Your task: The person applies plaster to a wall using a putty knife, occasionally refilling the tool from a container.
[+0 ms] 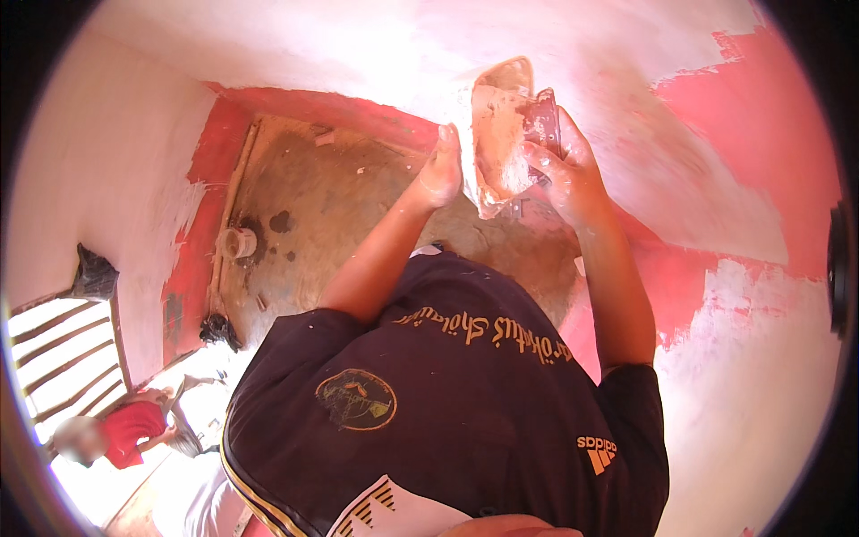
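Note:
My left hand (440, 168) is closed around the outer side of a pale, open trough-like container (478, 183) with a rounded far end, held up in front of my chest. Wet whitish putty (503, 148) smears its inside. In my right hand (573, 179) is a dark reddish-brown flat scraper (544, 121), gripped between thumb and fingers at the container's right side. Its lower edge reaches into the putty. White smears mark my right thumb and fingers.
Walls (743, 206) around me are red-pink with patchy white coating. A small white bucket (240, 242) stands on the stained brown floor (358, 192), near a dark crumpled bag (219, 330). Behind, at lower left, a person in red (134, 431) is beside a barred window (67, 358).

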### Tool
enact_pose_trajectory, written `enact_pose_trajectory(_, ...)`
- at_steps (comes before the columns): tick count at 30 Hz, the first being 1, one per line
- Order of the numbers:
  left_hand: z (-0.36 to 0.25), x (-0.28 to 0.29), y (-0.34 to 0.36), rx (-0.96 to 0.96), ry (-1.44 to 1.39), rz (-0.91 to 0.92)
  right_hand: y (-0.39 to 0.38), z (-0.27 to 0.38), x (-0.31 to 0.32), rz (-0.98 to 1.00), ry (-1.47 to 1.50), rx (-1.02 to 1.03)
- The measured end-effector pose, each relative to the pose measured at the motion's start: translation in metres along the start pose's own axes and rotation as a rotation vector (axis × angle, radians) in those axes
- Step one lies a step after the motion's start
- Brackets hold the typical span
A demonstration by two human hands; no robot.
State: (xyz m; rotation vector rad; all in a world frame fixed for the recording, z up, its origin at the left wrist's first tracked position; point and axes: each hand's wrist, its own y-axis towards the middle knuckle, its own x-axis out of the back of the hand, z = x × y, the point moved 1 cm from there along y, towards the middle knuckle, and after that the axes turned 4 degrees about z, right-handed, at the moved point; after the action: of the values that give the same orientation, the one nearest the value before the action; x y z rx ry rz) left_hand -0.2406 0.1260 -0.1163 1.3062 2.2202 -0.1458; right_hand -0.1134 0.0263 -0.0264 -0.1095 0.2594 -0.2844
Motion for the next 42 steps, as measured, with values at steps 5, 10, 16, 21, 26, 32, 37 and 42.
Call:
enact_pose_trajectory(5,0.060,0.034,-0.013,0.225,0.133,-0.150,-0.032,-0.019,0.036,-0.144,0.323,0.041)
enact_pose_trajectory(10,0.060,0.012,-0.032,0.163,-0.435,-0.146,-0.084,-0.008,0.101,-0.560,0.445,0.262)
enact_pose_trajectory(16,0.087,0.024,-0.028,0.191,-0.336,-0.235,-0.155,0.041,0.207,-1.148,0.402,0.545)
enact_pose_trajectory(21,0.082,0.004,-0.013,0.254,-0.279,-0.215,-0.145,0.078,0.280,-1.361,0.166,0.718)
enact_pose_trajectory(26,0.073,-0.030,-0.006,0.273,-0.141,-0.274,-0.090,0.069,0.304,-1.658,-0.906,0.614)
enact_pose_trajectory(32,0.092,-0.022,0.003,0.289,-0.199,-0.166,-0.006,0.037,0.154,-1.123,-0.819,0.777)
enact_pose_trajectory(37,0.083,-0.006,-0.008,0.278,-0.150,-0.130,-0.101,0.020,0.198,-1.457,-0.706,0.513)
enact_pose_trajectory(42,0.097,-0.002,-0.002,0.251,0.059,-0.079,-0.167,0.030,0.324,-1.987,-0.664,0.663)
